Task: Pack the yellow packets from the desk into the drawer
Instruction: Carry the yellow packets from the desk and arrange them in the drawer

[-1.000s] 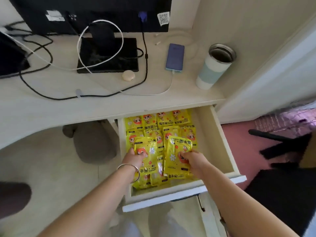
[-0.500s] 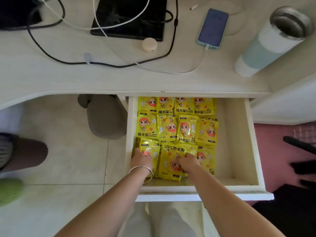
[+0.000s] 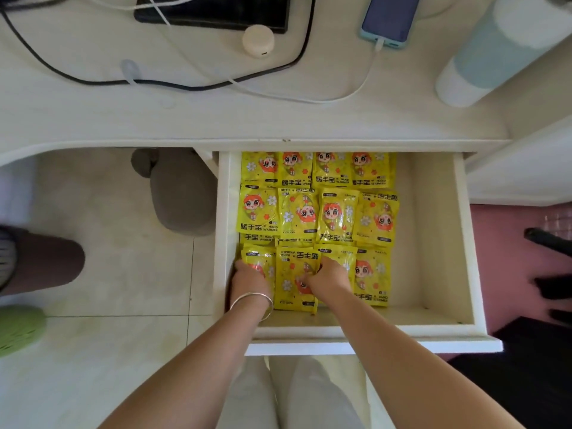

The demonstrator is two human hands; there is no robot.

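While flat, yellow packets (image 3: 374, 218) lengthwise front-to-back

Packets (image 3: 335, 216) lay in three rows in the left of the drawer (image 3: 430, 243), below the desk (image 3: 93, 113); a phone (image 3: 388, 17) and cup (image 3: 483, 57) stood on the desk.

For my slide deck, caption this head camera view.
Left hand and right hand hold yellow hand-warmer packets in the open desk drawer.

A home desk corner: white desk (image 3: 93, 119) with charging phone (image 3: 388, 18), cables, tumbler (image 3: 483, 57), tiled floor (image 3: 108, 258).
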